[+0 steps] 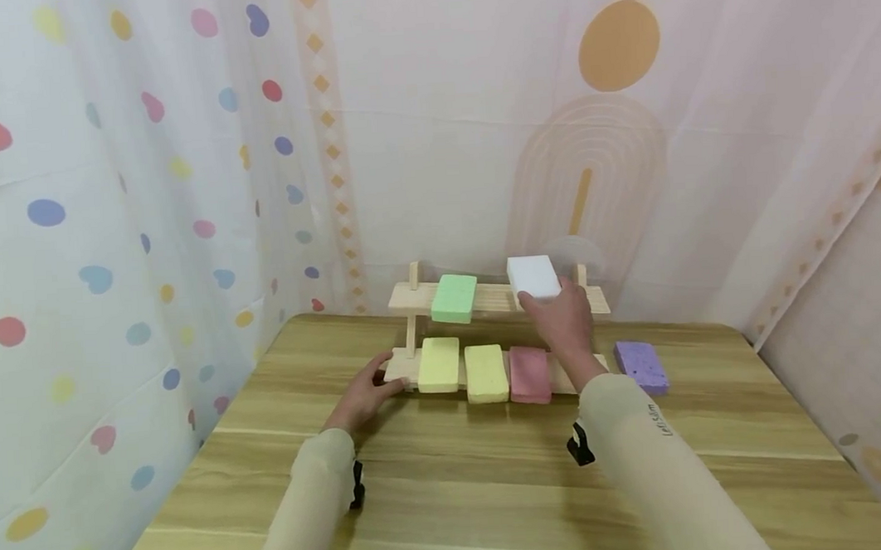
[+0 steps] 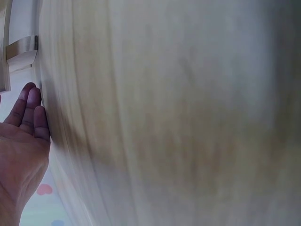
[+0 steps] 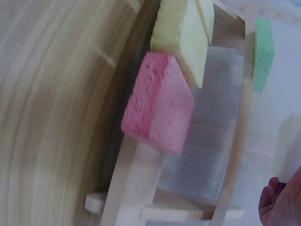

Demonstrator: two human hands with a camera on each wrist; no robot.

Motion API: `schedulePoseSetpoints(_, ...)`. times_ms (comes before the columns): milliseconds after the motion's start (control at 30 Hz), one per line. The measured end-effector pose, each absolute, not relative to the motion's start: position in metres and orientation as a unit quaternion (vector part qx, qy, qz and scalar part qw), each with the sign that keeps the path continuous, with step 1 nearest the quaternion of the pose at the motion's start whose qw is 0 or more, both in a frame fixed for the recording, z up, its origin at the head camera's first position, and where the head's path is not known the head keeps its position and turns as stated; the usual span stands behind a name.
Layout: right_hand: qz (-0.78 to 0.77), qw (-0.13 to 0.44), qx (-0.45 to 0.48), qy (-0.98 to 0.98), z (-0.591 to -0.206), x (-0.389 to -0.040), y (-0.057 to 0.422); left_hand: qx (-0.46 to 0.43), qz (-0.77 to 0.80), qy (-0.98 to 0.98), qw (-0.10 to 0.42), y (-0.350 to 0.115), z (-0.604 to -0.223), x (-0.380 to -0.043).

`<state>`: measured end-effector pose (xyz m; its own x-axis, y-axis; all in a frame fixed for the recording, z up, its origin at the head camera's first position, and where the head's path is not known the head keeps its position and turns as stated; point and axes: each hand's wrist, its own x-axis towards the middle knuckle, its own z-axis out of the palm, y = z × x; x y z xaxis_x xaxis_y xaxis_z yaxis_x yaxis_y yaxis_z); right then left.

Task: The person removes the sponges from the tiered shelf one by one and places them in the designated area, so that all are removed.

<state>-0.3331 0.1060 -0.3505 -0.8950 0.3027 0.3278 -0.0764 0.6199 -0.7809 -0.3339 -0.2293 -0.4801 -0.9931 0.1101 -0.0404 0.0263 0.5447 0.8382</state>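
Observation:
My right hand (image 1: 565, 314) grips a white sponge (image 1: 534, 277) at the right part of the upper tier of a two-tier wooden rack (image 1: 497, 297). On that tier's left lies a green sponge (image 1: 454, 297). Two yellow sponges (image 1: 439, 365) and a pink sponge (image 1: 530, 375) sit side by side on the lower tier. At the lower tier's left end, my left hand (image 1: 364, 395) holds the board's corner, thumb at the front edge. The left wrist view shows some of its fingers (image 2: 30, 106) stretched out low beside the tabletop.
A purple sponge (image 1: 641, 367) lies on the wood-grain table (image 1: 452, 490), right of the rack. Behind the table hangs a patterned curtain (image 1: 433, 142), with a dotted one (image 1: 132, 241) on the left.

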Motion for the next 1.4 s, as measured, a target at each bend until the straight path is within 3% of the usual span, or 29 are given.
schedulePoseSetpoints(967,0.420,0.264,-0.115,-0.860,-0.299,-0.326,0.209,0.041,0.472,0.879,0.051,-0.245,-0.483,-0.339)
schedulePoseSetpoints(1400,0.406,0.261,-0.158,-0.862,-0.310,-0.324,0.259,0.041,0.464,0.884,0.046,-0.245,-0.482,-0.339)
